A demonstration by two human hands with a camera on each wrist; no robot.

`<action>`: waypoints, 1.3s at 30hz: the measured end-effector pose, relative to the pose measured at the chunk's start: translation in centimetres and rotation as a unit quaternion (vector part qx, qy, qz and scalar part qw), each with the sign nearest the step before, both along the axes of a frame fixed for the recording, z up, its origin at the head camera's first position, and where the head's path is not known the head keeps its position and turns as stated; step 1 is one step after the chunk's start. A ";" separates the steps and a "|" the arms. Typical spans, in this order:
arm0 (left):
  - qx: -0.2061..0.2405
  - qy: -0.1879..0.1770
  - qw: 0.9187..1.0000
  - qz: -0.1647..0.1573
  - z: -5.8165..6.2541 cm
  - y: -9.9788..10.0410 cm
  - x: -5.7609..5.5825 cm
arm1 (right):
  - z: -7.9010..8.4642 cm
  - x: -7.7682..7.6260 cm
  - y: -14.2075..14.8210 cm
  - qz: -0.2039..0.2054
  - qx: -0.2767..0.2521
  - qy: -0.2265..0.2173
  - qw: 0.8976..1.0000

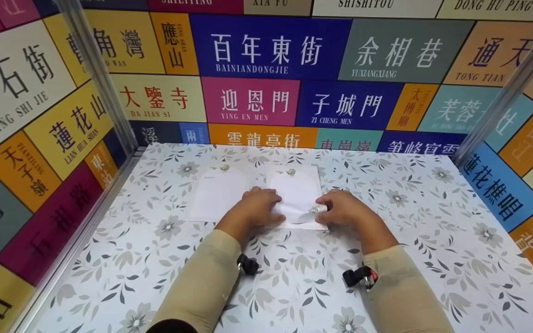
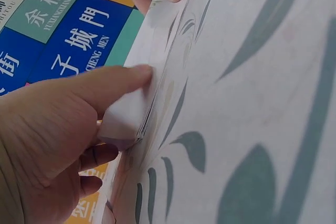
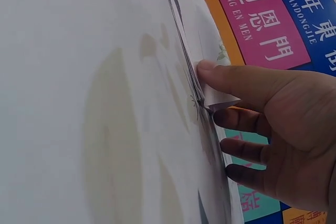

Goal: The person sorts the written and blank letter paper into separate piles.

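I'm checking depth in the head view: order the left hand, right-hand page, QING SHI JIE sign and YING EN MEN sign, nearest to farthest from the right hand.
1. Right-hand page: pinched by the right hand.
2. Left hand: left, across that page.
3. YING EN MEN sign: back wall.
4. QING SHI JIE sign: left wall.

Both hands [image 1: 258, 206] [image 1: 344, 209] in pinch grips

Looks like an open white notebook [image 1: 275, 182], lying on the worktop [image 1: 410, 222] at the centre of the head view. Shows a small floral motif [image 1: 290, 172] topping each side; has the right-hand page [image 1: 294, 192] bent upward along its lower edge.
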State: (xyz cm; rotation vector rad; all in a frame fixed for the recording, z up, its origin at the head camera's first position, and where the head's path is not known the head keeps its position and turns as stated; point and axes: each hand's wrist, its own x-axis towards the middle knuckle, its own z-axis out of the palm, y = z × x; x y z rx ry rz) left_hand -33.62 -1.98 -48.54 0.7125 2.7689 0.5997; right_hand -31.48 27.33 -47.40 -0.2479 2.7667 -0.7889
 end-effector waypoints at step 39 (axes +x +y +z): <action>0.189 -0.110 0.943 0.252 0.8 1.2 0.0 | 0.3 -0.9 -1.4 -0.182 -0.163 -0.063 0.968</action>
